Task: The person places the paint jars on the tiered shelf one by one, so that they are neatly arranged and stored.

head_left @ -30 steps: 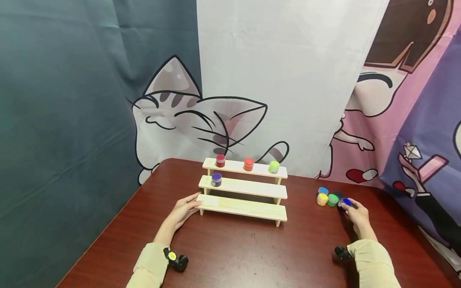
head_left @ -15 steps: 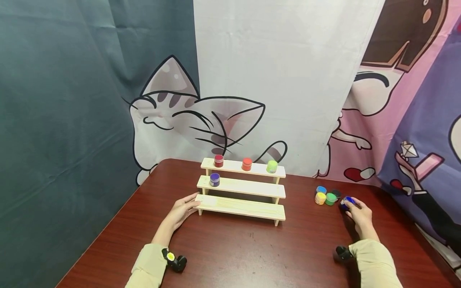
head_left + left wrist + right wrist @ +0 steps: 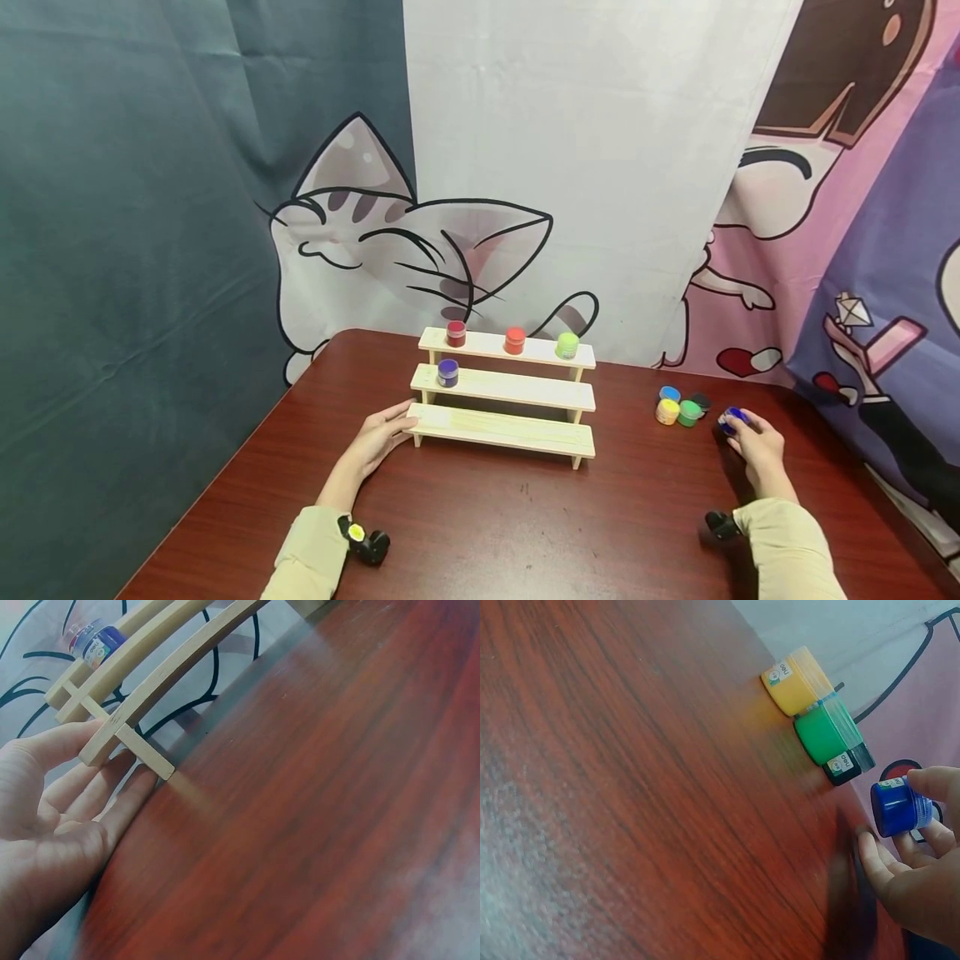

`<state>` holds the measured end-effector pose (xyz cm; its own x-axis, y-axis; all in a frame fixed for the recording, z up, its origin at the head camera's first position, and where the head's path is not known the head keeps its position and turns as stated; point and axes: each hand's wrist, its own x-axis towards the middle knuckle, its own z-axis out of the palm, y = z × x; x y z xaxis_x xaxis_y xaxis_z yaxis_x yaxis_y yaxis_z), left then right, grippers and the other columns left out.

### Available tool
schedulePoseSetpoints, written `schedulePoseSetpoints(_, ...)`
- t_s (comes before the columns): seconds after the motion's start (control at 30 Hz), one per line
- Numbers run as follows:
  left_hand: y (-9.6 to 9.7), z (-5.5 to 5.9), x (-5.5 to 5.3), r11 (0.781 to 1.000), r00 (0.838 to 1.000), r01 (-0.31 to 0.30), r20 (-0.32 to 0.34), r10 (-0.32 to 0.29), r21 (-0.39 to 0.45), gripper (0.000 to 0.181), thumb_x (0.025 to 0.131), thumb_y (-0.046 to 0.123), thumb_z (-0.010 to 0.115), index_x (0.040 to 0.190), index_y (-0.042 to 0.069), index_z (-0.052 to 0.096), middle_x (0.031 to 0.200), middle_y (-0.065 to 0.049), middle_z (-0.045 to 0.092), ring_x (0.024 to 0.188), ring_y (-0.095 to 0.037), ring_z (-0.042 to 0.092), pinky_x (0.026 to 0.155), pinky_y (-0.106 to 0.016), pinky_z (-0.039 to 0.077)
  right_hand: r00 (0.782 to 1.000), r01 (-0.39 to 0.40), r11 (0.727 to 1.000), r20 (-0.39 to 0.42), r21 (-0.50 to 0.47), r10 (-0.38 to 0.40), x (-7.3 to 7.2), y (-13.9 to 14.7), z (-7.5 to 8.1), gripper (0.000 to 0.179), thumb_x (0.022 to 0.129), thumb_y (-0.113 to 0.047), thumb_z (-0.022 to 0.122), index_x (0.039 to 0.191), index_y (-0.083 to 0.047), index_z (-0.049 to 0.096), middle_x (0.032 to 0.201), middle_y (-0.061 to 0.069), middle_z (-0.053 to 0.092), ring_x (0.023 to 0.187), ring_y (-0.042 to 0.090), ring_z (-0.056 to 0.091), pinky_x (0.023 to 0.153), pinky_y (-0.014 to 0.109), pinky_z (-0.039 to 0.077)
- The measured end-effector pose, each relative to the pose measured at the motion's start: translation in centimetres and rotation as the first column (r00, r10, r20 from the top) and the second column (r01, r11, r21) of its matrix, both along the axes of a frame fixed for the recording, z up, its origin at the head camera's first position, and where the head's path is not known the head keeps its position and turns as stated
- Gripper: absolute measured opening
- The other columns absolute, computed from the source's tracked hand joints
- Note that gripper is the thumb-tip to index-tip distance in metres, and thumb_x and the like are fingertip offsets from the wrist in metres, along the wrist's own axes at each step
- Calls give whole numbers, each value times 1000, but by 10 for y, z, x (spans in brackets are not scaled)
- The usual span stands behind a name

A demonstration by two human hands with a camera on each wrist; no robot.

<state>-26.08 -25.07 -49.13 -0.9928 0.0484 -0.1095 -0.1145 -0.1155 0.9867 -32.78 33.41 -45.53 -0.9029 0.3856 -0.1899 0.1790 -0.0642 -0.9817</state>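
Note:
A three-tier wooden display stand (image 3: 502, 429) is set on the table. My left hand (image 3: 377, 442) grips the left end of its lowest shelf, thumb on top and fingers underneath, as the left wrist view shows. At the right, my right hand (image 3: 761, 450) pinches a small dark blue paint jar (image 3: 900, 808) between thumb and fingers, the jar tilted. Left of it stand a yellow paint jar (image 3: 795, 682), a green paint jar (image 3: 829, 733), a black paint jar (image 3: 847, 765) and a lighter blue paint jar (image 3: 670, 394), close together.
The top shelf bears a dark red jar (image 3: 456, 334), an orange-red jar (image 3: 514, 341) and a light green jar (image 3: 567, 346). A purple jar (image 3: 447, 373) is at the left of the middle shelf. Printed curtains (image 3: 600, 167) hang behind the reddish-brown table (image 3: 480, 533).
My right hand has drawn the dark blue paint jar to the right, away from the other jars, and the jar has tilted. The left hand keeps its grip on the stand.

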Motion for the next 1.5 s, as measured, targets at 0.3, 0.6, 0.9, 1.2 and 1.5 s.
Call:
schedulePoseSetpoints(0.3,0,-1,-1,1000,1000,-13,3,13,5,62,95,9,58,149,-5,32,153,-26,35,106,0,60,99,-25,50,1000,-2,998,-30,-62,0,1,1,11,26,93,-13,62,116,-22,54,68,-26,56,66,-11,57,63,9,53)
schedulePoseSetpoints(0.6,1,-2,-3,1000,1000,-17,1,17,8,61,95,9,59,149,-5,33,153,-26,36,107,-2,60,98,-25,51,994,-31,986,-112,-165,12,1,1,23,21,90,-8,65,95,-28,62,72,-22,60,67,-6,62,61,12,55)
schedulePoseSetpoints(0.9,0,0,-2,1000,1000,-5,2,5,18,61,96,8,57,150,-4,31,153,-26,35,103,2,60,94,-20,51,961,-191,960,-237,-204,141,0,-7,33,26,92,-5,64,89,-31,65,80,-21,64,73,-5,65,64,13,56)
schedulePoseSetpoints(1.2,2,-1,-2,1000,1000,-2,4,2,11,62,97,11,57,151,-3,30,155,-25,33,107,0,59,98,-24,50,957,-209,974,-225,-86,185,-1,-25,40,25,92,-10,65,89,-35,64,79,-25,63,72,-7,63,64,11,55)
schedulePoseSetpoints(1.5,1,-1,-3,1000,1000,-23,12,23,12,61,97,8,56,150,-4,31,155,-24,32,106,0,59,94,-21,51,923,-287,957,-277,-35,267,1,-46,48,30,94,-14,64,121,-23,58,86,-26,62,78,-9,63,72,10,55)
